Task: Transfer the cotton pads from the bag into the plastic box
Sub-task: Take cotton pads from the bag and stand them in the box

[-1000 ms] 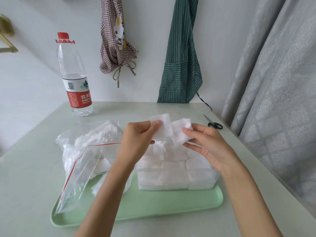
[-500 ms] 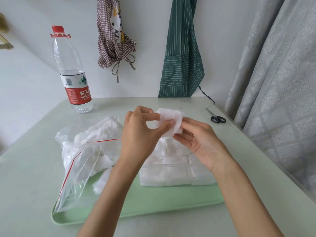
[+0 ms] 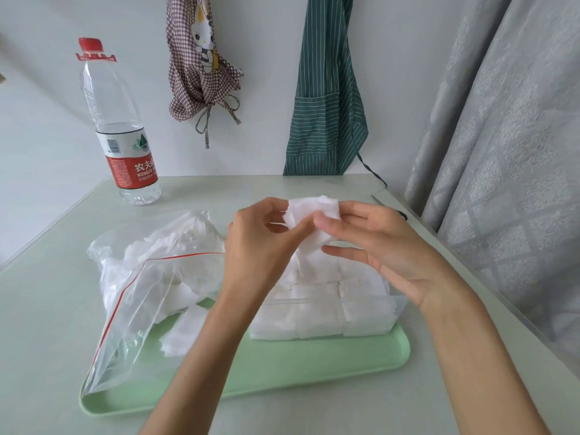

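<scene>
Holding a small bunch of cotton pads (image 3: pixel 314 221) between both hands above the plastic box (image 3: pixel 323 312), you have your left hand (image 3: pixel 260 246) pinching them with thumb and forefinger, while your right hand (image 3: pixel 376 246) pinches the other side, its lower fingers loosely spread. So each grip is closed on the pads. The box stands on the green tray (image 3: pixel 282 368), already filled with rows of pads nearly to its rim. The bag (image 3: pixel 150 277) lies open to the left, partly on the tray and partly on the desk, with many pads left in it. Square the edges of the bunch before lowering it, I would judge. Set it flat on a row and press lightly, so nothing spills over the rim.
</scene>
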### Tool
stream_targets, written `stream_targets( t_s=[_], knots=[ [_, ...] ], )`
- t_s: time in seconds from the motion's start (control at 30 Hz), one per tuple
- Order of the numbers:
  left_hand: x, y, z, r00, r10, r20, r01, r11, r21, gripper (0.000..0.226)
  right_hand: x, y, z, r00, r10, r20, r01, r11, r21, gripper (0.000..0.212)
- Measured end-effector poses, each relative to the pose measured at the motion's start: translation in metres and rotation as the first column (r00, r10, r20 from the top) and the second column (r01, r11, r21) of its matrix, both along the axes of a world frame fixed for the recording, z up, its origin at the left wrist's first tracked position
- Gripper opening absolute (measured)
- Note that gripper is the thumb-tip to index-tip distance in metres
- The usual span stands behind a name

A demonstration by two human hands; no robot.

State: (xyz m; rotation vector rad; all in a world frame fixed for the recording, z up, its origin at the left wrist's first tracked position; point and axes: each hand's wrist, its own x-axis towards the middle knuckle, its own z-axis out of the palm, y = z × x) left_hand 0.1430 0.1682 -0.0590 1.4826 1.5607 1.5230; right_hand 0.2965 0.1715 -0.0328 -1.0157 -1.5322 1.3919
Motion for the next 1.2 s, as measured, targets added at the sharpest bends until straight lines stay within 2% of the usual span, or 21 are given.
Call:
stream_targets(
  t_s=[0.13,0.23,0.33,0.43,0.6,0.67,0.73,0.83,0.9,1.13,1.2],
  knots=[
    [0.004,-0.003,0.003,0.978,-0.157,0.136,0.164,0.986,-0.041,0.017,0.009,0.004,-0.001,0.99,-0.14,0.002,0.14,0.989,0.041,0.014],
    [0.012,0.005,0.007,0.948,-0.267,0.171,0.288,0.951,-0.114,0.006,0.022,0.013,-0.005,0.966,-0.256,0.027,0.254,0.965,0.062,0.011],
    [0.025,0.029,0.006,0.943,-0.332,-0.009,0.32,0.914,-0.25,0.011,0.041,0.028,-0.02,0.865,-0.447,0.229,0.407,0.891,0.2,0.007],
    [0.036,0.051,0.001,0.885,-0.399,-0.239,0.299,0.882,-0.364,0.013,0.052,0.035,-0.034,0.695,-0.555,0.458,0.421,0.83,0.366,0.014],
    [0.04,0.064,-0.005,0.751,-0.434,-0.498,0.213,0.873,-0.439,0.012,0.05,0.038,-0.044,0.58,-0.578,0.574,0.308,0.808,0.502,0.025],
    [0.041,0.064,-0.006,0.709,-0.412,-0.573,0.171,0.888,-0.427,0.011,0.05,0.041,-0.046,0.583,-0.546,0.601,0.241,0.823,0.514,0.028],
    [0.043,0.059,-0.007,0.661,-0.346,-0.666,0.103,0.921,-0.376,0.014,0.052,0.042,-0.048,0.585,-0.462,0.666,0.181,0.875,0.449,0.026],
    [0.045,0.05,-0.012,0.598,-0.158,-0.786,0.042,0.985,-0.166,0.018,0.053,0.042,-0.053,0.576,-0.35,0.739,0.144,0.933,0.329,0.032],
    [0.047,0.044,-0.016,0.573,-0.101,-0.813,0.066,0.995,-0.078,0.018,0.052,0.044,-0.055,0.588,-0.348,0.73,0.161,0.935,0.316,0.037],
    [0.049,0.036,-0.024,0.385,-0.195,-0.902,0.068,0.981,-0.183,0.021,0.046,0.045,-0.06,0.539,-0.314,0.782,0.175,0.95,0.26,0.032],
    [0.041,0.025,-0.016,0.416,-0.182,-0.891,0.102,0.983,-0.153,0.026,0.044,0.04,-0.053,0.496,-0.32,0.807,0.166,0.948,0.273,0.028]
  ],
)
